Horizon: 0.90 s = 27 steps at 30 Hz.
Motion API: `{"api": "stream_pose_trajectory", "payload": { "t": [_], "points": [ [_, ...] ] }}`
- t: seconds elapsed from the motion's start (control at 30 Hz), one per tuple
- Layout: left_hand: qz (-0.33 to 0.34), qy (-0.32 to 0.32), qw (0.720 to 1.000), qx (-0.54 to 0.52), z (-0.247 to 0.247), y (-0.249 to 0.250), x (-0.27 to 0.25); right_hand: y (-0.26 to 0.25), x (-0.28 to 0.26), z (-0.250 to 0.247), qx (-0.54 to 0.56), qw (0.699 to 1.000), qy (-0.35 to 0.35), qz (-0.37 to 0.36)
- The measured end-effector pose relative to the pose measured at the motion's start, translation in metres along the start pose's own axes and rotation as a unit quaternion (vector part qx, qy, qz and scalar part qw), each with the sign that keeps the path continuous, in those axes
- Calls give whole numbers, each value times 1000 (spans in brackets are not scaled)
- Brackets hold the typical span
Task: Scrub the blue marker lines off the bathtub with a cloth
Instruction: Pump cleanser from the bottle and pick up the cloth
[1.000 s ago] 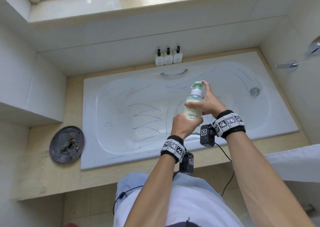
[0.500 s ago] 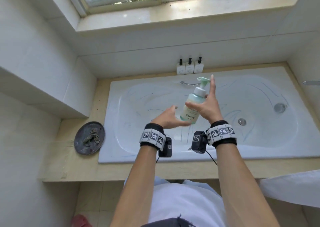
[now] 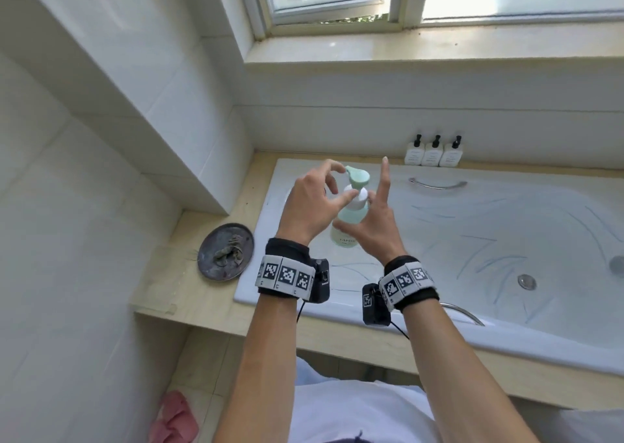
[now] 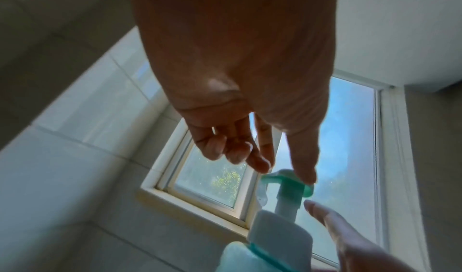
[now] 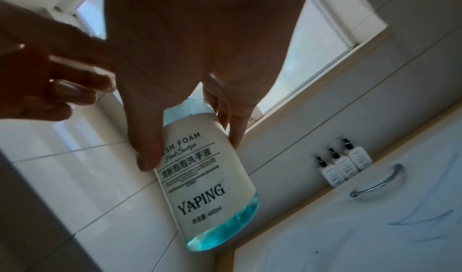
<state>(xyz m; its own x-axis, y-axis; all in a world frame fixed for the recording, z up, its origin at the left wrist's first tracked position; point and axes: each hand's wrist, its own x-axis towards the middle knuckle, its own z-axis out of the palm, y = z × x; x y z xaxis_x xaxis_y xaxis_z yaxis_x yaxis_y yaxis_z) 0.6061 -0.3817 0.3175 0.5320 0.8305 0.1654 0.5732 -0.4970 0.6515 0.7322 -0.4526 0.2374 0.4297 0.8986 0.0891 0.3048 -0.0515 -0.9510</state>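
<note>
The white bathtub [image 3: 270,294] has blue marker lines [image 3: 486,256] scrawled across its inside. Above its left end my right hand [image 3: 368,212] grips a pale green foam soap bottle [image 3: 349,219] round the body, index finger pointing straight up. In the right wrist view the right hand [image 5: 191,150] has thumb and fingers wrapped round the labelled soap bottle [image 5: 205,177]. My left hand [image 3: 344,181] pinches the green pump head [image 3: 358,177]. The left wrist view shows that left hand [image 4: 285,171] with its thumb tip on the pump head [image 4: 287,181] and index finger at the nozzle. No cloth is clearly visible.
Three small white pump bottles [image 3: 434,153] stand on the ledge behind the tub, near a chrome grab handle [image 3: 437,184]. A dark round dish [image 3: 225,251] lies on the tan surround at the left. The drain [image 3: 526,282] sits toward the right. Something pink [image 3: 172,419] lies on the floor.
My left hand let go of the bottle's base, opened beside it, then rose to the pump head. Both hands and the bottle shifted toward the tub's left end as the view tilted up.
</note>
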Motion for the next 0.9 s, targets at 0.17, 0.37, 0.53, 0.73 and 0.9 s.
{"api": "stream_pose_trajectory", "payload": {
  "t": [0.17, 0.37, 0.53, 0.73, 0.9],
  "points": [
    [47, 14, 993, 108, -62, -52, -10, -28, -2, 76, -35, 996, -76, -13],
    [26, -74, 971, 226, -132, -138, -24, -57, -6, 189, -94, 983, -155, -16],
    [27, -146, 950, 273, -201, -218, -26, -72, -3, 287, -90, 973, -211, -16],
    [62, -228, 911, 338, -257, -291, -22, -78, 3, 368, -83, 969, -233, 9],
    [91, -236, 892, 373, -268, -345, -15, -70, 19, 400, -119, 951, -286, 26]
  ]
}}
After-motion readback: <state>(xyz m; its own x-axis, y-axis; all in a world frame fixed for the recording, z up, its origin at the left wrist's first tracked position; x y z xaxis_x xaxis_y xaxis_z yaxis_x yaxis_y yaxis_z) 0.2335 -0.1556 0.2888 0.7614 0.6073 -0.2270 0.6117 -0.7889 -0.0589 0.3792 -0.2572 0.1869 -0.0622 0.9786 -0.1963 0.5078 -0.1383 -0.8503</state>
